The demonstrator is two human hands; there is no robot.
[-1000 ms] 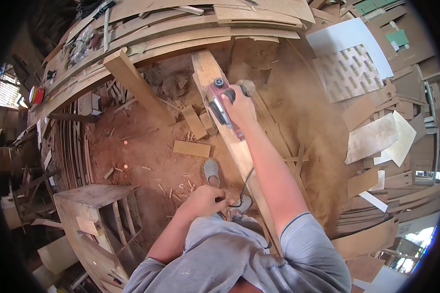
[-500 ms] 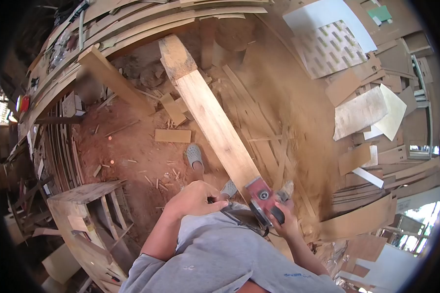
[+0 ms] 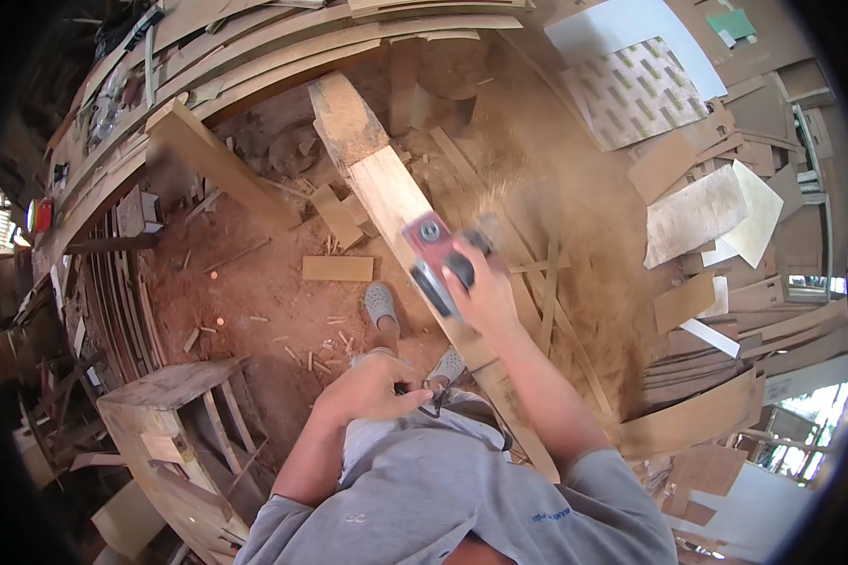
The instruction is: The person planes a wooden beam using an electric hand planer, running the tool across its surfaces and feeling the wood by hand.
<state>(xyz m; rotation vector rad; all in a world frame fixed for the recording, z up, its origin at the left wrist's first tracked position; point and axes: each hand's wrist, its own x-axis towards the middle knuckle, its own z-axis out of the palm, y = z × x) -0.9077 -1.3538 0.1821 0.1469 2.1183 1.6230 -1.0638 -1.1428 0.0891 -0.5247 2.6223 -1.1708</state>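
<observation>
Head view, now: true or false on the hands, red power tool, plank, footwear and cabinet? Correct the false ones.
1. The right hand grips the red power tool. True.
2. The left hand presses on the plank. False: the left hand is off it, holding a dark cord near the waist.
3. The tool is on the plank. True.
4. Both feet are bare. False: they wear grey clogs.
5. The wooden cabinet stands at picture left. True.
</observation>
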